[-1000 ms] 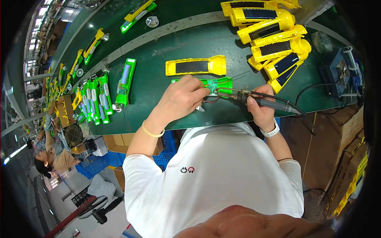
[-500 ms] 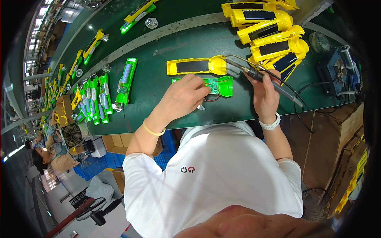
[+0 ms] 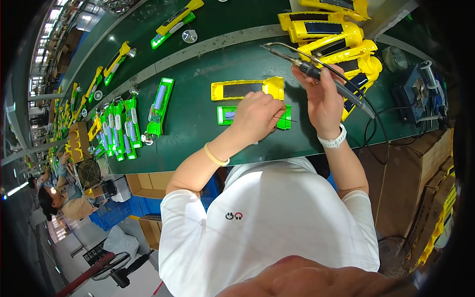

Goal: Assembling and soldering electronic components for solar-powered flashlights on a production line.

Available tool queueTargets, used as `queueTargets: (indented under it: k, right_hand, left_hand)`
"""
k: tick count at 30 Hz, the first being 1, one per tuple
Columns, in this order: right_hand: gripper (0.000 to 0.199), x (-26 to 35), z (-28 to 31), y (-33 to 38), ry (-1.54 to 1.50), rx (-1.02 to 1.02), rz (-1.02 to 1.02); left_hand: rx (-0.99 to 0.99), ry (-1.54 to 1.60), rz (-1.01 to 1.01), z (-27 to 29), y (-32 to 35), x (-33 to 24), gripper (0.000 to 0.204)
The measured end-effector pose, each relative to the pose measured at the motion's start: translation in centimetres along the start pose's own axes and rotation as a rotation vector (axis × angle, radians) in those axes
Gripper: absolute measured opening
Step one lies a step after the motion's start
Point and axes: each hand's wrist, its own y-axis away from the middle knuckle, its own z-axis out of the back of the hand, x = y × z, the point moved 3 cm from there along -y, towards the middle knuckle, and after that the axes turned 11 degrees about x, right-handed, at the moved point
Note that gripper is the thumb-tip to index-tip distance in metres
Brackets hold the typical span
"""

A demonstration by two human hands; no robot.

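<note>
My right hand (image 3: pixel 324 101), fingers wrapped round it, holds a soldering iron (image 3: pixel 310 71) raised above the bench. The iron has a black grip and a thin curved guide tube, and its tip points up and left. My left hand (image 3: pixel 258 115) is closed in a pinch over a green flashlight housing (image 3: pixel 284 110), with a thin dark wire (image 3: pixel 291 120) sticking out from its fingertips. My fingers hide the housing's middle; a blue-grey cell (image 3: pixel 229 115) shows at its left end. Just beyond lies a yellow shell (image 3: pixel 215 92) with a dark solar panel (image 3: pixel 240 90), partly behind my left hand.
Yellow shells (image 3: pixel 316 28) are piled at the back right. A soldering station (image 3: pixel 411 94) with a solder reel (image 3: pixel 429 74) stands at the right edge, its cable looping down. Several green housings (image 3: pixel 118 128) lie to the left, one green housing (image 3: pixel 161 106) apart. A co-worker (image 3: pixel 64 198) sits far left.
The soldering iron has risen and moved away from the housing in my right hand. My left hand has slid right along the green housing. The yellow shell and green housing sit slightly nearer.
</note>
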Motion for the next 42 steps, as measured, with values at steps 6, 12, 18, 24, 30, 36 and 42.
queueTargets:
  k: [6, 12, 18, 24, 30, 36, 42]
  right_hand:
    - [0.017, -3.2, 1.0, -0.5, 0.085, 0.004, -0.238]
    - [0.015, -1.5, 0.9, 1.1, 0.145, 0.080, -0.222]
    - [0.021, 0.2, 3.1, 3.3, 0.324, 0.186, -0.240]
    - [0.021, 0.7, 3.7, 4.1, 0.505, 0.204, -0.217]
    - [0.020, 0.2, 4.4, 4.0, 0.667, 0.231, -0.237]
    - [0.020, 0.3, 4.3, 3.8, 0.687, 0.231, -0.252]
    - [0.021, 0.2, 4.5, 3.7, 0.686, 0.224, -0.267]
  left_hand:
    - [-0.113, -0.081, 0.041, 2.6, 2.0, 2.6, 0.011]
    - [-0.035, 0.040, 0.179, 3.0, 2.9, 4.3, 0.011]
    - [0.129, 0.027, 0.051, 3.1, 2.4, 4.2, 0.011]
    - [0.147, -0.076, 0.071, 2.7, 1.5, 3.1, 0.008]
    - [0.207, -0.120, 0.137, 2.1, 1.0, 3.0, 0.005]
    - [0.205, -0.105, 0.185, 1.9, 0.8, 3.0, 0.004]
    - [0.212, -0.113, 0.183, 1.8, 0.7, 2.9, 0.005]
